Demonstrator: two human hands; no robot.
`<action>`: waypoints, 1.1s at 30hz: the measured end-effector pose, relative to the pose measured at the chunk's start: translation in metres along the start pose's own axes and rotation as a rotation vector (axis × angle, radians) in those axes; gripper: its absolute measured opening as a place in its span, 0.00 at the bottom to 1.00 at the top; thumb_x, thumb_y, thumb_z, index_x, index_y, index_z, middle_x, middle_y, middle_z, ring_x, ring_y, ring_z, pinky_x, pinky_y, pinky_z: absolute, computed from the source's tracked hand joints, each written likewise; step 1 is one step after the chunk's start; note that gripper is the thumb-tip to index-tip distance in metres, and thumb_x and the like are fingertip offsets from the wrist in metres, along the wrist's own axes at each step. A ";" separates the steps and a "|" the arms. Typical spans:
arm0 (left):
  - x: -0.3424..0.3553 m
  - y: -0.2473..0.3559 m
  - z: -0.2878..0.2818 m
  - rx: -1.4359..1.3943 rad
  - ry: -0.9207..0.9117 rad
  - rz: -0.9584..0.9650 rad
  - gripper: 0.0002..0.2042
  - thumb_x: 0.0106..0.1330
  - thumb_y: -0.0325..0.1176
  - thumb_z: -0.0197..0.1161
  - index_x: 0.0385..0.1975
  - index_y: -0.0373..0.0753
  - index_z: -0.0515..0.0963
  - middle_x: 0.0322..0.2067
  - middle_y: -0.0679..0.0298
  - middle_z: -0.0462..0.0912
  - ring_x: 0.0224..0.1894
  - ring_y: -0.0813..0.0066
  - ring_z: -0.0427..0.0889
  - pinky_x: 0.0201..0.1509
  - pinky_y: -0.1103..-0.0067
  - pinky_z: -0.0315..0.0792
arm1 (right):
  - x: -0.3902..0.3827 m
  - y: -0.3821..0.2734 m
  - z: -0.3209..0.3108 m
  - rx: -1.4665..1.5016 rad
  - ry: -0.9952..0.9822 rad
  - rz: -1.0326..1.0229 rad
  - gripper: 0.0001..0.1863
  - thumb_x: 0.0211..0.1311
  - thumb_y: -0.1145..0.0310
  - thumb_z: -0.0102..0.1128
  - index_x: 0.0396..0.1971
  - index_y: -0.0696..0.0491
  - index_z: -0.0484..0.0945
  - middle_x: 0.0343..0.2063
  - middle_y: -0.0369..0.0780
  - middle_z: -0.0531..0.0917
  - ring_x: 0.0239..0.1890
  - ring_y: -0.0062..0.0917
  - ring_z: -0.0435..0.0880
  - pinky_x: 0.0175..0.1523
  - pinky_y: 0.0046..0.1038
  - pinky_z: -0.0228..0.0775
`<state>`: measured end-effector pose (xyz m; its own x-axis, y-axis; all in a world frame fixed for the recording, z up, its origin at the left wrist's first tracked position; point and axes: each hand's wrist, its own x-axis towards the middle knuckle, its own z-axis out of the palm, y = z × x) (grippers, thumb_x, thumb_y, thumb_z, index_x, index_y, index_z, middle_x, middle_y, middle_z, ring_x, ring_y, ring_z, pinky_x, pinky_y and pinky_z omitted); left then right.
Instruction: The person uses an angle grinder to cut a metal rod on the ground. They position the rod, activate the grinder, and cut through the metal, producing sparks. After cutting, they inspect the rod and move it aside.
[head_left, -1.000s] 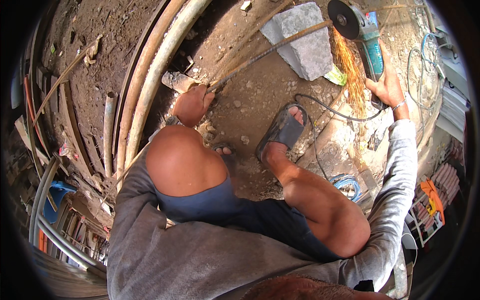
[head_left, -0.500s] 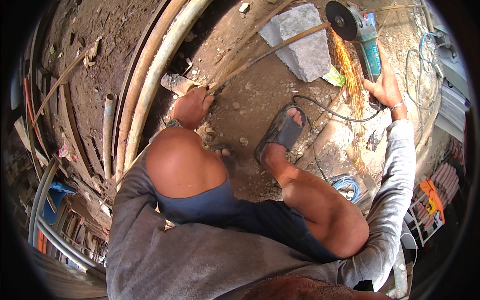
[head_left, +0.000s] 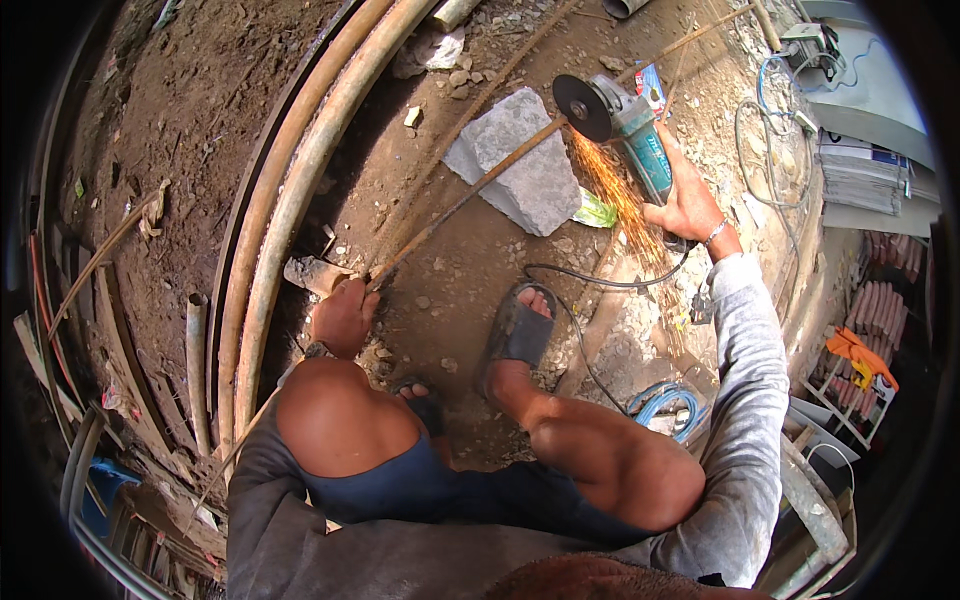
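A teal and grey angle grinder (head_left: pixel 648 158) is gripped in my right hand (head_left: pixel 688 203), its dark disc (head_left: pixel 583 107) against a thin rusty metal rod (head_left: pixel 470 190). Orange sparks (head_left: pixel 605 180) stream from the contact down toward the ground. My left hand (head_left: pixel 342 318) is closed around the near end of the rod. The rod slants up to the right and rests across a grey stone block (head_left: pixel 525 165); a similar length shows beyond the disc. From the grinder a dark cord (head_left: pixel 610 284) loops past my sandalled foot.
Long curved poles (head_left: pixel 285 225) lie to the left, with a short pipe (head_left: pixel 197 370) beside them. Coiled blue cable (head_left: pixel 665 408) lies near my right knee. A green wrapper (head_left: pixel 594 210) is by the stone. At right stands a rack with an orange item (head_left: pixel 862 355).
The view has shifted, so the stone, rod and grinder appear lower and further left. Both hands keep their holds, and sparks still fly from the disc.
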<state>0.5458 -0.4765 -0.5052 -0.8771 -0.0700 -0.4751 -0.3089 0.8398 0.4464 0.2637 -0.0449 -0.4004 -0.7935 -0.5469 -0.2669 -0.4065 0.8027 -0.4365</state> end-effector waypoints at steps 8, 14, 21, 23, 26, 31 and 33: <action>-0.003 -0.004 0.003 0.004 0.045 0.022 0.13 0.68 0.43 0.57 0.33 0.39 0.70 0.33 0.50 0.78 0.35 0.44 0.80 0.37 0.55 0.73 | 0.001 -0.005 0.001 0.074 -0.037 0.059 0.57 0.37 0.68 0.66 0.73 0.53 0.49 0.64 0.56 0.67 0.66 0.47 0.68 0.69 0.35 0.60; -0.002 -0.002 0.003 0.006 0.041 0.030 0.13 0.68 0.44 0.57 0.35 0.39 0.71 0.33 0.50 0.79 0.35 0.45 0.80 0.37 0.55 0.73 | 0.003 -0.005 0.001 0.035 0.001 0.011 0.56 0.37 0.68 0.65 0.73 0.54 0.48 0.63 0.56 0.68 0.65 0.47 0.69 0.68 0.35 0.61; -0.004 -0.003 0.003 0.032 0.027 0.033 0.14 0.70 0.45 0.55 0.36 0.39 0.71 0.33 0.50 0.79 0.37 0.45 0.80 0.39 0.56 0.73 | 0.006 -0.015 -0.002 0.068 -0.040 0.076 0.57 0.36 0.68 0.64 0.73 0.53 0.48 0.62 0.55 0.70 0.64 0.46 0.71 0.67 0.34 0.62; -0.003 -0.002 0.002 0.040 0.027 0.040 0.14 0.70 0.45 0.54 0.36 0.39 0.71 0.33 0.50 0.79 0.37 0.45 0.80 0.39 0.56 0.73 | 0.006 -0.018 -0.003 0.081 -0.068 0.135 0.57 0.37 0.68 0.64 0.73 0.53 0.48 0.61 0.55 0.71 0.64 0.45 0.71 0.67 0.34 0.62; -0.003 -0.002 0.002 0.053 0.006 0.017 0.14 0.70 0.46 0.54 0.36 0.40 0.71 0.33 0.50 0.79 0.37 0.47 0.81 0.39 0.56 0.73 | 0.005 -0.009 0.003 0.108 -0.027 0.071 0.57 0.37 0.70 0.63 0.73 0.53 0.47 0.61 0.55 0.71 0.63 0.44 0.72 0.67 0.33 0.61; -0.004 -0.001 0.000 0.055 0.024 0.053 0.14 0.70 0.45 0.54 0.36 0.40 0.72 0.33 0.52 0.79 0.36 0.47 0.81 0.37 0.57 0.74 | 0.008 -0.010 0.004 0.083 -0.024 0.060 0.57 0.36 0.71 0.63 0.74 0.53 0.47 0.60 0.55 0.72 0.62 0.45 0.73 0.67 0.32 0.61; -0.003 -0.002 0.001 0.048 0.026 0.061 0.13 0.70 0.45 0.54 0.36 0.40 0.72 0.33 0.53 0.79 0.36 0.48 0.81 0.37 0.57 0.74 | 0.007 -0.005 0.006 0.083 0.002 0.022 0.57 0.37 0.71 0.63 0.74 0.54 0.47 0.60 0.56 0.72 0.62 0.46 0.73 0.67 0.32 0.61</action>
<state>0.5497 -0.4774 -0.5051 -0.9030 -0.0313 -0.4285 -0.2371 0.8679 0.4364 0.2628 -0.0541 -0.4056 -0.8028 -0.5287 -0.2756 -0.3498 0.7920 -0.5003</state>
